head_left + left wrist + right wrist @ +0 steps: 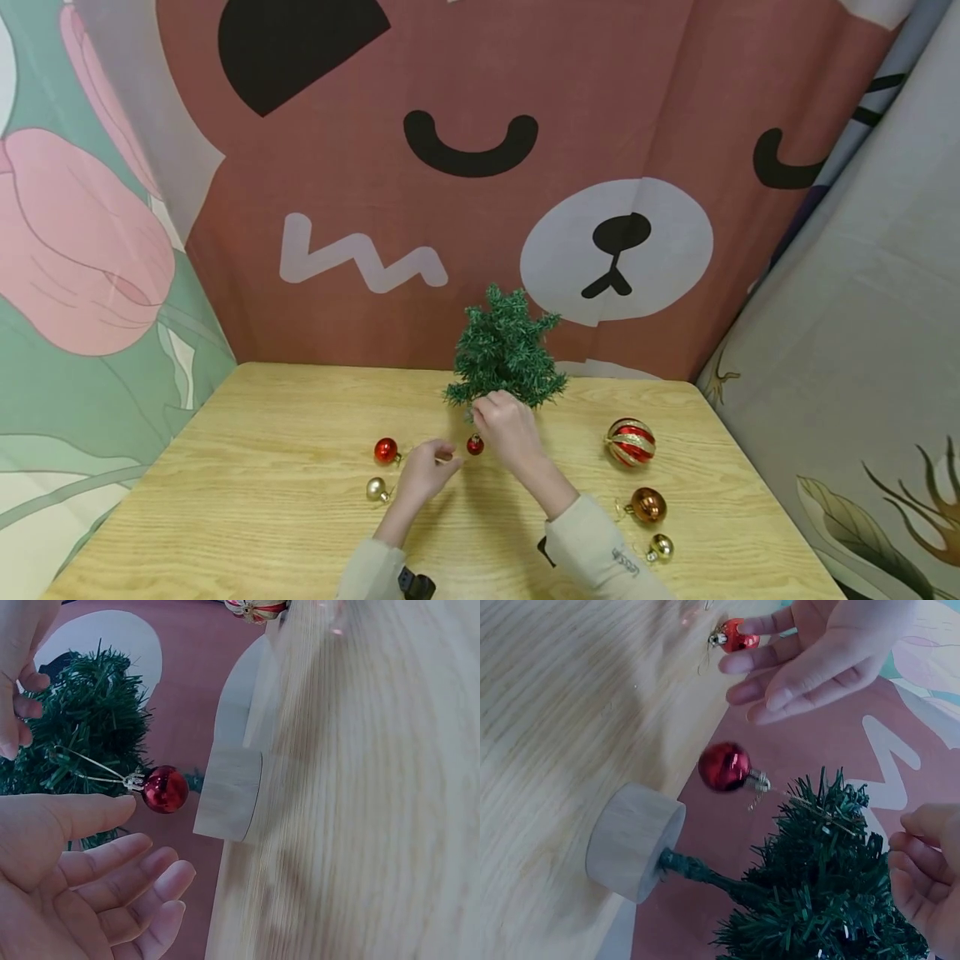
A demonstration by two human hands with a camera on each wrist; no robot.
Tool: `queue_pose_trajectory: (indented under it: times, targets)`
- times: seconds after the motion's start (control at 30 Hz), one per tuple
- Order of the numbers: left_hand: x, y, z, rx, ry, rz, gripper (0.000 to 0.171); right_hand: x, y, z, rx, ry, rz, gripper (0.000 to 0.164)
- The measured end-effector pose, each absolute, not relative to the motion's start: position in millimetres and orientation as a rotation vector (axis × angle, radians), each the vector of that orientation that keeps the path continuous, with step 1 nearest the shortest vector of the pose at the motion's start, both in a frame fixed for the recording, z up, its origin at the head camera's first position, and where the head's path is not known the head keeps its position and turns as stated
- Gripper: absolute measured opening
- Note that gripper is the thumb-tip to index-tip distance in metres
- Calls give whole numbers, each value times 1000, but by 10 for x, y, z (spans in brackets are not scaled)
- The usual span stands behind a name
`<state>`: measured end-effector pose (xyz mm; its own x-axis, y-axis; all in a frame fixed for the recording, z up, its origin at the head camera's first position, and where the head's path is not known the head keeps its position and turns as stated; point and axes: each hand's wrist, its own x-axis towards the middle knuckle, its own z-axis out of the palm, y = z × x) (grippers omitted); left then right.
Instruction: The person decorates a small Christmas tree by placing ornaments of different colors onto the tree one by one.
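Observation:
A small green artificial tree (507,346) stands at the back of the table on a pale round base (635,841). A shiny red bauble (165,789) hangs beside its lower branches by a thin gold loop. My right hand (510,425) is at the branch tips above the bauble, fingers curled. Whether it pinches a twig is unclear; in the right wrist view, the visible end of the loop lies short of the fingers. Palm up with loosely bent fingers, my left hand (97,877) holds nothing; its thumb tip is close to the bauble's cap.
Left of my left hand lie another red bauble (386,451) and a pale gold one (377,489). On the right side are a striped red-and-gold ball (631,442), a copper bauble (648,505) and a small gold one (661,547). A printed curtain (337,325) hangs behind the table.

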<state>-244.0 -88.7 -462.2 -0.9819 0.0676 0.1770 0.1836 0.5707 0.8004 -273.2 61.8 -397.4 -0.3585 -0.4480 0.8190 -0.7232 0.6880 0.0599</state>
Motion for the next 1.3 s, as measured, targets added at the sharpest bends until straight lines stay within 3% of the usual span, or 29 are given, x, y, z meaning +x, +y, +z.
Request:
queue_pose_trajectory:
  times: [0.33,0.63,1.3]
  targets:
    - [-2374,-953,-4616,-222,-2630,-1429,26,-2830,652,-3844,972,-1915,359,7]
    - [-2309,-995,-4597,-228,-2591,-1447,24,-2900,662,-3775,1026,-1867,335,18]
    - [-2155,-1231,-4481,-149,-2488,-1477,18,-2965,731,-3764,932,-2145,476,27]
